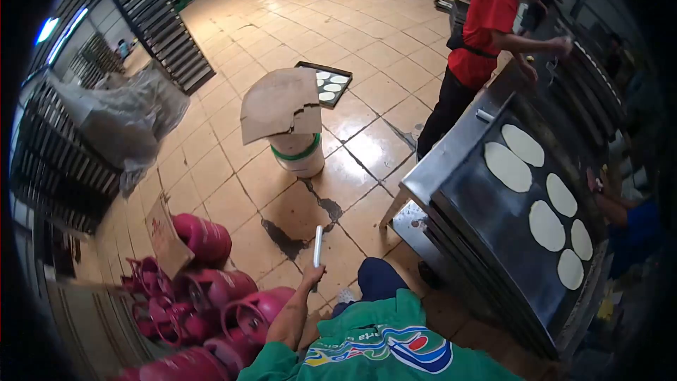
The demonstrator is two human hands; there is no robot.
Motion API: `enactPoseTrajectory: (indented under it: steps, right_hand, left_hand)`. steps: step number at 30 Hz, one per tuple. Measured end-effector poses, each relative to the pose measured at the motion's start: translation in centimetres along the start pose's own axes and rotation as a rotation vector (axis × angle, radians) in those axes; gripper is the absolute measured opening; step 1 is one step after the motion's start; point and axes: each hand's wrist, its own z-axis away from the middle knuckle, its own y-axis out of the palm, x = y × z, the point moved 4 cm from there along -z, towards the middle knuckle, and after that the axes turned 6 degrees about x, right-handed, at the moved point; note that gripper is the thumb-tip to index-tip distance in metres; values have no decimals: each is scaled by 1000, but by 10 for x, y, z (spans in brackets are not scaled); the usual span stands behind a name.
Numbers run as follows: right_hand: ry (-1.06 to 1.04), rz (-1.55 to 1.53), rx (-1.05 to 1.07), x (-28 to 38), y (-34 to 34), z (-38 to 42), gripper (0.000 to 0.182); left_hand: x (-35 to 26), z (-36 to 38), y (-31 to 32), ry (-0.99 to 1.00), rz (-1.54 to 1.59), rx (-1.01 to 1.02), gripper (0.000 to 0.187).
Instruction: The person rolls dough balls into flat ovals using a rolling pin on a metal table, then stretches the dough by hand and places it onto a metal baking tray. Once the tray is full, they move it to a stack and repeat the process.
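Observation:
My left hand (312, 276) is closed around the lower end of a slim white stick (318, 245), which points upward and away from me over the tiled floor. What kind of tool it is, I cannot make out. My left arm comes out of a green sleeve at the bottom. My right hand is out of view. To my right stands a metal table (423, 176) with a dark baking tray (486, 233) on it. Several flat pale dough pieces (547, 226) lie on that tray.
Several pink gas cylinders (222, 286) crowd the floor at my left. Ahead stands a white bucket (302, 162) topped with cardboard (282, 102); behind it, another dough tray (345, 82) rests on the floor. A co-worker in red (486, 17) leans over the table. Tray stacks (166, 28) line the left.

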Motion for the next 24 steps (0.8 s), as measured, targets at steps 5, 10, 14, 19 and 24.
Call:
enactPoseTrajectory:
  steps: [5, 10, 14, 19, 24]
  right_hand:
    - [-2, -94, 0, 113, -15, -69, 52]
    - [-132, -208, -42, 296, -111, -159, 52]
    - [-54, -366, -112, 336, -181, -186, 52]
    - [91, -434, -223, 315, -309, -197, 52]
    - [204, -431, -266, 295, -426, -219, 52]
  left_hand:
    - [-128, -112, -9, 133, -60, 240, 27]
    - [-209, -243, 8, 216, -266, 359, 31]
    - [-302, -303, 5, 3, -335, 536, 30]
    - [-390, -419, -3, -47, -367, 520, 27]
    - [-458, -537, -12, -181, 120, 463, 15]
